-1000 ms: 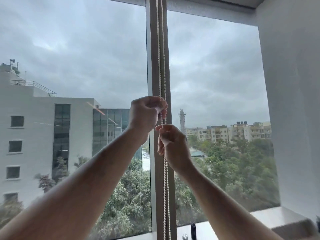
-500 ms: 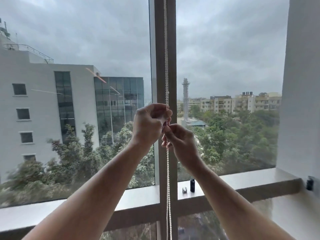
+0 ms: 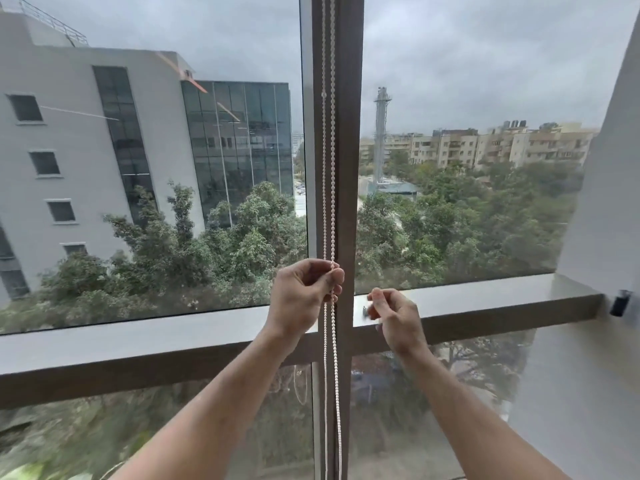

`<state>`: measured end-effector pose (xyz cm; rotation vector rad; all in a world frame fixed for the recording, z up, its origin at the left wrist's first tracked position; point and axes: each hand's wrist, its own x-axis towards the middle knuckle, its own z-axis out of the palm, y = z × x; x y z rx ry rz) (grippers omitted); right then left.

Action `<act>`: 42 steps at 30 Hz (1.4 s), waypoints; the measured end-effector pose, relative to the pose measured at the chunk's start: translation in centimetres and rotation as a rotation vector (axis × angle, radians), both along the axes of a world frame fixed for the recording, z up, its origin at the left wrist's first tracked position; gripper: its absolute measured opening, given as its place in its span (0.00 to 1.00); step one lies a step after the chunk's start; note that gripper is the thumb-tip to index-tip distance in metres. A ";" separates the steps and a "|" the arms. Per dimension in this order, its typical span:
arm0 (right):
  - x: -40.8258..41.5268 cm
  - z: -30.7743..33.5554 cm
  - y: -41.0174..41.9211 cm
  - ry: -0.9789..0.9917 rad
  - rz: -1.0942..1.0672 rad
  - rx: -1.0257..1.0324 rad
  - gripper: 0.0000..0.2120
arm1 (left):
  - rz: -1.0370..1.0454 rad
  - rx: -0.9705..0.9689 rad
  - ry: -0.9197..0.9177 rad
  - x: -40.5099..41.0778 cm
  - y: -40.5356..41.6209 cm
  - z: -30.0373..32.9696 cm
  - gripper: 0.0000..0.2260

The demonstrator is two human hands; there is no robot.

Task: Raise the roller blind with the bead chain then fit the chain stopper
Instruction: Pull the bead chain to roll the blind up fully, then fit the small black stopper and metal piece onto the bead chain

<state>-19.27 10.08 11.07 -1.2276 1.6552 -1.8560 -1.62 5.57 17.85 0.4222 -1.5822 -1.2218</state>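
Head view: left hand (image 3: 301, 299) pinches two bead chain (image 3: 328, 168) strands; right hand (image 3: 394, 318) grip unclear.

Bead chain (image 3: 328, 174) pinched between left hand (image 3: 304, 296) fingers (image 3: 334, 277); right hand (image 3: 398, 315) just beside, fingers curled over the ledge (image 3: 502, 299).
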 end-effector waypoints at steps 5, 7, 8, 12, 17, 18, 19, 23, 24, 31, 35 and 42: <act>-2.2 -5.3 -1.4 -0.046 -0.104 0.185 0.11 | 0.006 0.087 -0.083 -0.1 -0.3 -5.3 0.07; -3.0 -6.5 -2.0 -0.071 -0.154 0.234 0.12 | -0.015 0.131 -0.101 -0.2 -0.1 -7.2 0.04; -3.3 -7.0 -2.3 -0.074 -0.174 0.259 0.13 | -0.021 0.154 -0.105 -0.3 0.0 -8.1 0.04; -5.1 -7.8 -3.6 -0.058 -0.232 0.338 0.13 | -0.028 0.221 -0.088 -0.2 0.4 -11.1 0.05; -7.5 -6.7 -5.8 -0.012 -0.269 0.390 0.19 | -0.013 0.325 -0.019 0.0 1.0 -13.4 0.06; -7.8 -6.6 -6.3 0.003 -0.271 0.394 0.19 | -0.018 0.340 -0.012 0.0 1.3 -13.8 0.06; -8.2 -6.6 -6.7 0.006 -0.274 0.395 0.20 | -0.023 0.353 -0.006 0.0 1.6 -14.3 0.07; -9.3 -6.7 -8.4 0.012 -0.287 0.420 0.25 | -0.020 0.385 0.014 0.2 2.5 -15.5 0.08; -9.6 -6.7 -8.9 0.014 -0.289 0.429 0.26 | -0.018 0.386 0.015 0.3 2.7 -15.7 0.08; -10.4 -7.4 -11.4 0.032 -0.260 0.469 0.29 | 0.023 0.380 -0.008 0.2 3.2 -16.6 0.12; -10.8 -7.8 -12.8 0.097 -0.251 0.506 0.26 | 0.024 0.353 -0.049 0.1 3.5 -17.4 0.11; -11.6 -8.7 -13.4 0.121 -0.308 0.463 0.13 | 0.042 0.303 -0.075 0.3 3.8 -17.7 0.10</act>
